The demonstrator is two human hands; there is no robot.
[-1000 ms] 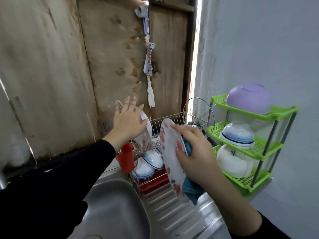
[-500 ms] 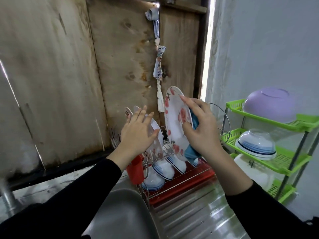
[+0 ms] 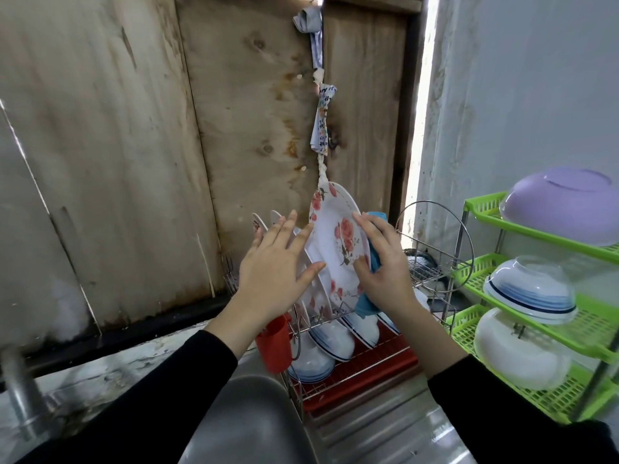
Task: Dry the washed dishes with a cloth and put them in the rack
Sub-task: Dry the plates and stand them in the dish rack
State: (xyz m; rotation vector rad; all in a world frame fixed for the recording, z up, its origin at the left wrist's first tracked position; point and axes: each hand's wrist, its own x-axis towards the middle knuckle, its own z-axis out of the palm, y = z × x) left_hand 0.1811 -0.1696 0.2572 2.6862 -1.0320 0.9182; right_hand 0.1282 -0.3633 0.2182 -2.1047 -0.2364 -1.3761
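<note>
My right hand (image 3: 382, 266) grips a white plate with red flowers (image 3: 335, 236) together with a blue cloth (image 3: 371, 266), holding the plate upright over the wire dish rack (image 3: 432, 262). Its lower edge sits among the rack's upper slots. My left hand (image 3: 274, 266), fingers spread and straight, rests against the flowered plates (image 3: 315, 296) standing in the rack just left of the held one. Blue-rimmed bowls (image 3: 335, 339) lie on the rack's lower tier above a red drip tray (image 3: 368, 373).
A red cup (image 3: 274, 346) hangs at the rack's left end. The steel sink (image 3: 248, 423) lies below, a tap (image 3: 23, 396) at far left. A green shelf (image 3: 542, 329) on the right holds a purple bowl (image 3: 562, 205) and two more bowls. Rags hang on the wooden wall.
My right hand has lifted the plate and cloth from beside the rack up over its upper slots. My left hand stayed pressed on the standing plates. The view shifted right.
</note>
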